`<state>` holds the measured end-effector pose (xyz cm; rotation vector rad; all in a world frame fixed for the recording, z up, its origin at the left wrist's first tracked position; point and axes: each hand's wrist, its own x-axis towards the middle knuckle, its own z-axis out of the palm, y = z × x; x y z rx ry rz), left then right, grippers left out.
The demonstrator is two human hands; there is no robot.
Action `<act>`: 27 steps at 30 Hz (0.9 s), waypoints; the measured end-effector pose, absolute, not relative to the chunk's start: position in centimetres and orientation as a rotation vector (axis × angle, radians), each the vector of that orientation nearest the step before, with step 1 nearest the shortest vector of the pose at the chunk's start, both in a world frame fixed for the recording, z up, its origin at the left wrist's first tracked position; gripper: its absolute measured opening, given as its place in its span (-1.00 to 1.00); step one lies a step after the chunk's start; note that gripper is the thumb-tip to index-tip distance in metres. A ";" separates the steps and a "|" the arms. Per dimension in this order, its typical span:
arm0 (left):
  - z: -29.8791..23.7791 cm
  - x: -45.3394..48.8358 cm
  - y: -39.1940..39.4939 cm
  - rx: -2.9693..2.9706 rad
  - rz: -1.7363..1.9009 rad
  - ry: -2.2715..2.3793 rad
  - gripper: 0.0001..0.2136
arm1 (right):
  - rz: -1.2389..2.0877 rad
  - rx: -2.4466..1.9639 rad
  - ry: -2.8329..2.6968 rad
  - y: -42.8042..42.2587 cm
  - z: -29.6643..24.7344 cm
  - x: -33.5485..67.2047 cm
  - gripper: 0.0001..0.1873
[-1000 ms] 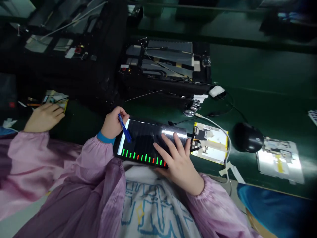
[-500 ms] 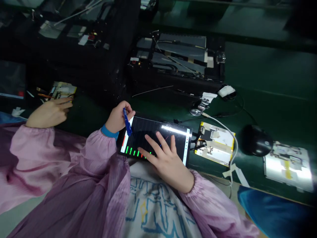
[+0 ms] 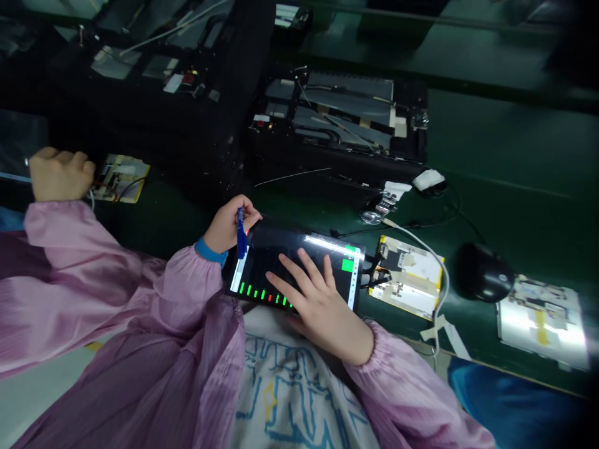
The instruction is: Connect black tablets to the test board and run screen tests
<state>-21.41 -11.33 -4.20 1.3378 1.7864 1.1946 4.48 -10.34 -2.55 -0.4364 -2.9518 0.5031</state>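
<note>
Screen [image 3: 264,255] is lying beneath right hand [image 3: 322,308], grip apart; at ten o'clock, left hand [image 3: 227,226] is clamping a pen [image 3: 241,237].

Dim light across the dark green tabletop [image 3: 496,156], the far left sinking into near-black shadow, and there's a hard white strip of glare on the black, glass-fronted rectangular tablet [image 3: 266,249]! Over right, the flat silver metal plate [image 3: 543,321] flares almost white, while far details blur and the right-hand corners darken.
</note>
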 end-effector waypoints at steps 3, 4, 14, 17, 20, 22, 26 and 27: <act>-4.1 -21.6 -11.3 1.344 1.167 1.811 -0.78 | 0.453 -0.540 -2.905 -8.3 -2.0 5.4 -0.26; -4.1 -21.6 -11.3 1.345 1.157 1.829 -0.78 | 0.408 -0.625 -2.867 -7.4 -1.8 5.9 -0.29; -3.0 -21.9 -11.2 1.237 1.187 1.831 -0.78 | 0.355 -1.061 -2.558 -1.2 -2.5 9.2 -0.61; -3.7 -21.9 -11.2 1.140 1.260 1.794 -0.72 | 0.404 -0.993 -2.626 -1.6 -1.7 7.5 -0.64; -4.3 -21.8 -11.2 1.051 1.307 1.738 -0.69 | 0.490 -0.826 -2.746 -2.2 -0.4 4.0 -0.65; -4.4 -21.8 -11.3 1.008 1.326 1.680 -0.69 | 0.563 -0.715 -2.833 -2.2 0.3 1.2 -0.67; -4.5 -22.1 -11.4 0.968 1.352 1.617 -0.73 | 0.698 -0.688 -2.924 -1.6 0.7 -4.2 -0.69; -4.6 -22.2 -11.4 0.973 1.356 1.617 -0.75 | 0.758 -0.694 -2.932 -1.5 0.6 -5.3 -0.69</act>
